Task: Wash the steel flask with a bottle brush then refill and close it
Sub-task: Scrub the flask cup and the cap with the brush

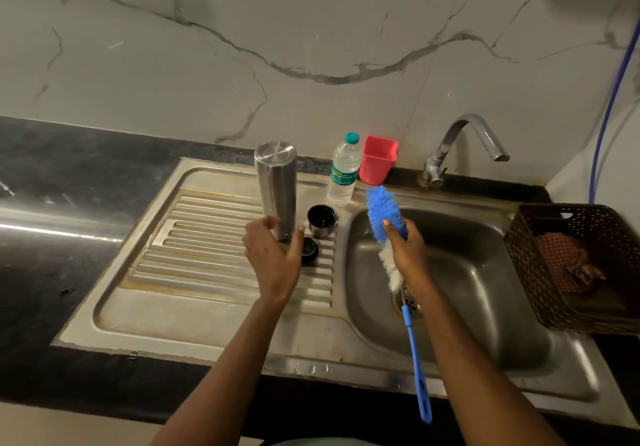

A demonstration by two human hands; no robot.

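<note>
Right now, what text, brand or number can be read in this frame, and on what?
"gnatur", cursive, partly cut off: teal label on the water bottle.
Smaller print on that label: too small to read.
Steel flask, bottle brush, pink cup: no text seen.

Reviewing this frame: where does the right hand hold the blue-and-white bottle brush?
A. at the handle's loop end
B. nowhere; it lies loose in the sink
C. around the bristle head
C: the right hand curls round the blue-and-white bottle brush at its bristles, handle hanging free below.
</note>
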